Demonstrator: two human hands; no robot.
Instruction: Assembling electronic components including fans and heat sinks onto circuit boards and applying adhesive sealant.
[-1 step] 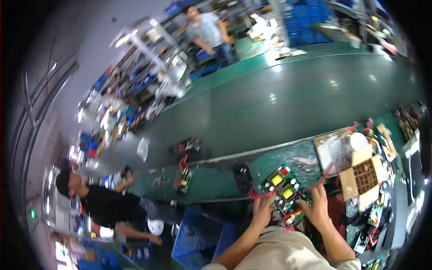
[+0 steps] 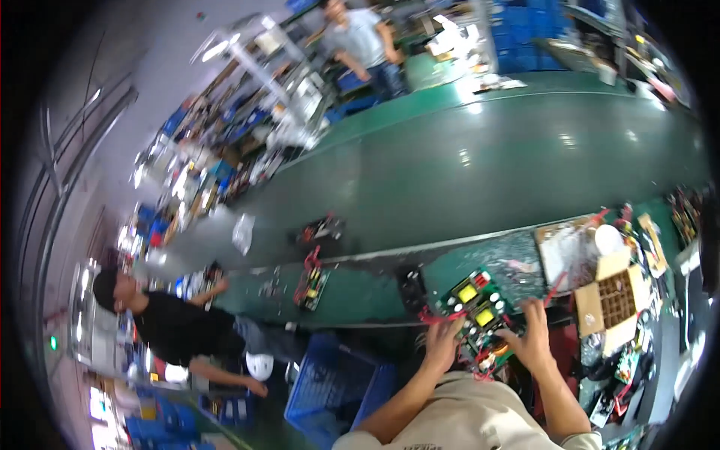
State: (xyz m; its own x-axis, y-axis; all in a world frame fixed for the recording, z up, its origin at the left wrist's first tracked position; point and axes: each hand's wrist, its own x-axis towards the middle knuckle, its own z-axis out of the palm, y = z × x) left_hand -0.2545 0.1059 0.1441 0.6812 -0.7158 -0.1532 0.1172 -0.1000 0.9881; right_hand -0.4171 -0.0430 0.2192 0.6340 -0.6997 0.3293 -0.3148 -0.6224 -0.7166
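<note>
A green circuit board (image 2: 486,304) with two yellow transformers, pale round capacitors and red wires is in front of my body, at the near edge of the green bench. My left hand (image 2: 442,346) grips its left side, close to a bundle of red wires. On the right side, my right hand (image 2: 532,341) holds the board between the thumb, laid over its face, and the stretched fingers. A copper-coloured coil (image 2: 498,348) sits low on the board, between my hands. The undersides of both hands are hidden. A black module (image 2: 412,289) lies on the bench just left of the board.
A divided cardboard box (image 2: 616,294) and a stained flat tray (image 2: 568,253) are to the right. A blue crate (image 2: 324,390) stands below the bench at left. Another board with red wires (image 2: 310,289) lies farther left. A co-worker in black (image 2: 184,330) stands left, another (image 2: 360,45) across the conveyor (image 2: 420,176).
The whole view has shifted slightly, with the bench and its contents lying a little farther right. My hands stay on the circuit board in nearly the same pose.
</note>
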